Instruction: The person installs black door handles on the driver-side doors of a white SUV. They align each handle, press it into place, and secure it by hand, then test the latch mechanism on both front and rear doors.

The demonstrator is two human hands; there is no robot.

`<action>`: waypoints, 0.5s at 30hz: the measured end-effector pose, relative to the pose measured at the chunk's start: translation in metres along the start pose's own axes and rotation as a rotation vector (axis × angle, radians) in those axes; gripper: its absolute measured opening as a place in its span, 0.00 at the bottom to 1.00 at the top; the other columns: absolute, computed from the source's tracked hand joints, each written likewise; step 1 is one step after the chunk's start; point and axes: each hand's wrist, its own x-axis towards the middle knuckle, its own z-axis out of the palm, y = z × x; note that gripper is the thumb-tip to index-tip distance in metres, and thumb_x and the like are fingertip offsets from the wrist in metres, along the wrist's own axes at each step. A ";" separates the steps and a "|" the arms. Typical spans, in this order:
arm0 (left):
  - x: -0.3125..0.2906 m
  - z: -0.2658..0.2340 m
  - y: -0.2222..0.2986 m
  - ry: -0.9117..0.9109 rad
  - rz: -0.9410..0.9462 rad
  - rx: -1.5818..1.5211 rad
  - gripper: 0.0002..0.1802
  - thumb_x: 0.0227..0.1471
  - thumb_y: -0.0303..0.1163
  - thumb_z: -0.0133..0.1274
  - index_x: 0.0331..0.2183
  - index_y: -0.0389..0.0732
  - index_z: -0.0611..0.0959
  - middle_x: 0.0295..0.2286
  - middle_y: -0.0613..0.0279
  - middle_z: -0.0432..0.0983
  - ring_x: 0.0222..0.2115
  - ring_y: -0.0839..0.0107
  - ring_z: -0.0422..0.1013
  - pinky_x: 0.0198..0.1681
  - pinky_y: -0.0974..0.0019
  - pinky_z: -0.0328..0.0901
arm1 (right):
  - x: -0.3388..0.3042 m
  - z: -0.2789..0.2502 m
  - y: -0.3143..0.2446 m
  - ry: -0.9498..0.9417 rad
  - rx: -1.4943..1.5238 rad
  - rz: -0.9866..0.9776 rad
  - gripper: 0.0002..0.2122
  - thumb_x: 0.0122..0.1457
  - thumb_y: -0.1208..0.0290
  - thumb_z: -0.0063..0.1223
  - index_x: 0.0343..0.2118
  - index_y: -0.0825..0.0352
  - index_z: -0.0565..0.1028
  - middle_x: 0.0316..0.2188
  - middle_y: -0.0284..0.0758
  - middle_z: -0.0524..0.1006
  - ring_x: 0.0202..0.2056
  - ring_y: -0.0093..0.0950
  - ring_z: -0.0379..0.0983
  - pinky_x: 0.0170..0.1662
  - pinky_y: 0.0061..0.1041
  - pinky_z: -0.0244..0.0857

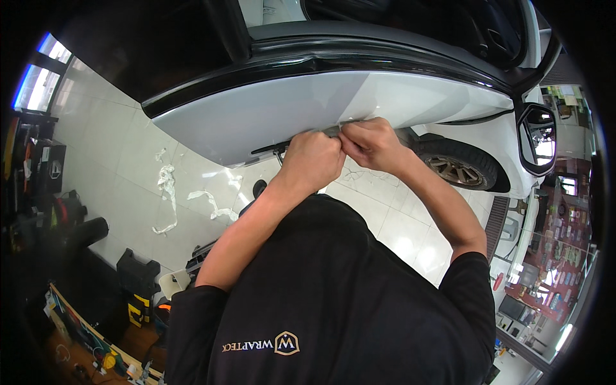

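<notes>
My left hand point(314, 157) is closed in a pinch, knuckles up, against the outer side of an open car door point(256, 109). My right hand point(372, 142) is closed right beside it, and the fingers of both hands meet. A thin, pale edge shows at the fingertips, but what they pinch is mostly hidden by the hands. The door's skin is grey on the left and whiter on the right, with a slanting line between the two tones that runs down toward my right hand. A slim black door handle point(273, 148) lies just left of my left hand.
Crumpled white strips point(167, 183) lie on the tiled floor point(115, 141) at the left. A wheel point(457, 163) and a side mirror point(538, 139) stand to the right. Black cases point(136, 276) and a cluttered wooden bench point(96, 340) are at the lower left.
</notes>
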 end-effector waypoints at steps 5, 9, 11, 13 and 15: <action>-0.002 -0.001 -0.002 -0.003 0.015 -0.022 0.15 0.49 0.31 0.58 0.15 0.35 0.81 0.15 0.46 0.75 0.17 0.47 0.74 0.25 0.49 0.70 | 0.002 -0.001 -0.001 -0.007 0.039 -0.010 0.08 0.52 0.79 0.61 0.22 0.66 0.72 0.14 0.36 0.70 0.16 0.37 0.70 0.22 0.36 0.64; -0.003 -0.001 -0.005 0.007 0.058 -0.048 0.15 0.49 0.31 0.58 0.16 0.35 0.80 0.15 0.47 0.74 0.18 0.47 0.74 0.25 0.49 0.70 | 0.005 -0.003 -0.001 -0.041 0.058 -0.038 0.06 0.52 0.80 0.60 0.23 0.66 0.73 0.15 0.36 0.70 0.17 0.37 0.70 0.23 0.36 0.64; -0.003 -0.002 -0.006 -0.018 0.066 -0.048 0.14 0.49 0.31 0.58 0.16 0.35 0.81 0.15 0.47 0.75 0.18 0.47 0.74 0.26 0.49 0.70 | 0.005 -0.004 -0.002 -0.057 0.063 -0.033 0.06 0.52 0.80 0.60 0.24 0.66 0.73 0.15 0.36 0.70 0.18 0.36 0.71 0.23 0.36 0.65; -0.004 -0.003 -0.007 -0.038 0.071 -0.043 0.14 0.49 0.31 0.58 0.16 0.34 0.81 0.15 0.47 0.75 0.18 0.47 0.74 0.26 0.49 0.70 | 0.004 -0.004 -0.001 -0.063 0.064 -0.040 0.05 0.52 0.80 0.60 0.24 0.66 0.73 0.15 0.36 0.70 0.18 0.36 0.71 0.23 0.36 0.65; -0.004 -0.002 -0.008 -0.053 0.073 -0.033 0.14 0.50 0.30 0.58 0.16 0.34 0.81 0.16 0.47 0.75 0.19 0.47 0.74 0.26 0.49 0.70 | 0.004 -0.004 0.000 -0.059 0.063 -0.059 0.05 0.52 0.80 0.60 0.24 0.67 0.74 0.15 0.36 0.70 0.18 0.37 0.71 0.23 0.37 0.64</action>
